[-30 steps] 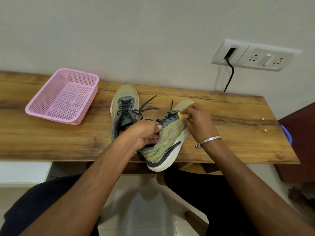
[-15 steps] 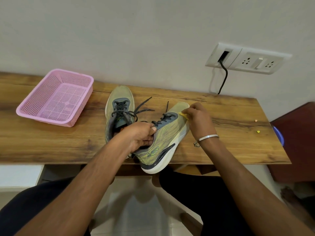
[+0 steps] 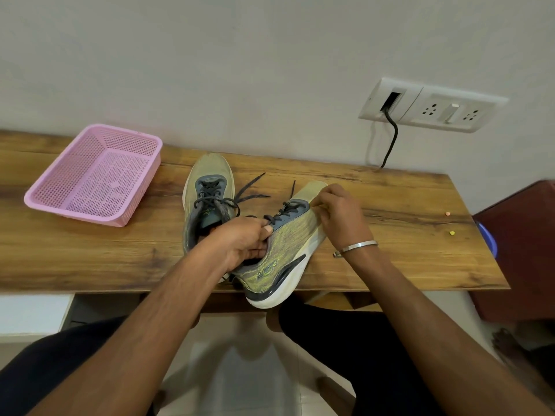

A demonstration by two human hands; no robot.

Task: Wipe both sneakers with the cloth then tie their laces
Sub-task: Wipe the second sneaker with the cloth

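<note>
The left hand [image 3: 246, 244] grips the heel end of the right shoe [image 3: 285, 244], which is tipped on its side at the front edge of the counter [image 3: 390, 235]. The right hand [image 3: 339, 217] is curled at the toe, maybe pinching a yellow cloth, mostly hidden. The other shoe [image 3: 207, 199] sits flat just beside, laces [image 3: 249, 190] loose. A pink basket [image 3: 96, 175] sits far left.

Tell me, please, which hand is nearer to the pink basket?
Left. The left hand grips the tilted sneaker at its heel opening, right of the pink basket. The right hand is farther right, at that sneaker's toe.
</note>
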